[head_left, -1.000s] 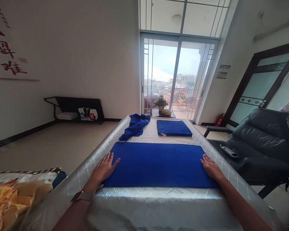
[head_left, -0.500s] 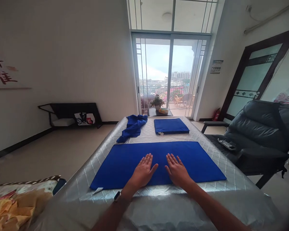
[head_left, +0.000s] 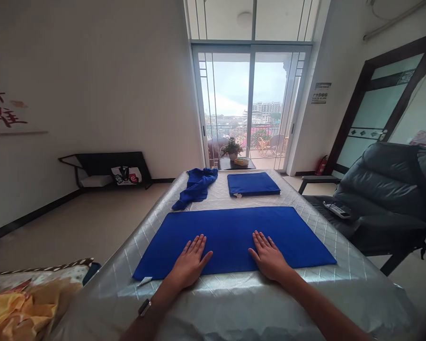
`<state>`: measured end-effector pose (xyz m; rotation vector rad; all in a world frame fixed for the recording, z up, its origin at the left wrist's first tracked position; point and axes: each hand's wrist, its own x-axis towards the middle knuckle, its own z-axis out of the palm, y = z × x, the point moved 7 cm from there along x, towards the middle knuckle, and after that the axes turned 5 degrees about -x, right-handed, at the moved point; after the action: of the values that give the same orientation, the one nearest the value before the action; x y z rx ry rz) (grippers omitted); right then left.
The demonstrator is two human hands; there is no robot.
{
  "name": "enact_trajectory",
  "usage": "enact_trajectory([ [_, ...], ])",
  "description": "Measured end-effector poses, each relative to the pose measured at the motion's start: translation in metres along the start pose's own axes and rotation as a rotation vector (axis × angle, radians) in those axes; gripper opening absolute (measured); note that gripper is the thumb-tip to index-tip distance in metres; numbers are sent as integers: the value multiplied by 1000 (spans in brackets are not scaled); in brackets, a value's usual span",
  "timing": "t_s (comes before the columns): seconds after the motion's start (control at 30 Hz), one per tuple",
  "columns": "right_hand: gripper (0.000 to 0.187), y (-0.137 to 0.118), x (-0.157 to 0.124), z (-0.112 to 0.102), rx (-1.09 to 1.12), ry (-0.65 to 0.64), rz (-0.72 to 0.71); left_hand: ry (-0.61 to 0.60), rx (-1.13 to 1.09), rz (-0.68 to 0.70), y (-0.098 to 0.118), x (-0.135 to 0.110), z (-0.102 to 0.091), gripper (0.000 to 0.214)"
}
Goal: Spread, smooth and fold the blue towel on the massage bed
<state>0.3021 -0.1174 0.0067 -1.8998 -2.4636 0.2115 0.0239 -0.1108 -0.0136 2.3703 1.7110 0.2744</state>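
A blue cloth [head_left: 230,225] lies flat across the near part of the table, its long side towards me, with a small white tag at its near left corner. My left hand [head_left: 191,261] rests palm down on its left half, fingers stretched out. Palm down as well, my right hand [head_left: 268,255] lies right of the middle near the front edge, fingers straight and thumb apart. Behind it sits a neatly folded stack of blue cloth [head_left: 253,183]. A crumpled blue cloth [head_left: 199,187] lies at the far left.
A silvery quilted cover [head_left: 156,303] drapes the table. To the right stands a dark armchair [head_left: 386,189] with a handheld device on its seat. Yellow fabric [head_left: 24,308] lies at the lower left. Beyond the table's far end is a potted plant [head_left: 233,149].
My hands have moved apart over the cloth: the left has slid left and towards me, the right slightly to the right. Both stay flat, and the cloths keep their places.
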Motion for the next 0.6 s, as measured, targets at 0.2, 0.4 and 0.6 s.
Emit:
enact_trajectory([
  [0.2, 74, 124, -23, 3, -117, 14, 228, 36, 152, -188, -130, -56, -22, 72],
  [0.4, 76, 198, -34, 4, -203, 94, 322, 113, 63, -372, -159, -75, -31, 91],
  [0.6, 77, 195, -35, 4, -207, 124, 357, 135, 55, -376, -149, -73, -36, 97],
])
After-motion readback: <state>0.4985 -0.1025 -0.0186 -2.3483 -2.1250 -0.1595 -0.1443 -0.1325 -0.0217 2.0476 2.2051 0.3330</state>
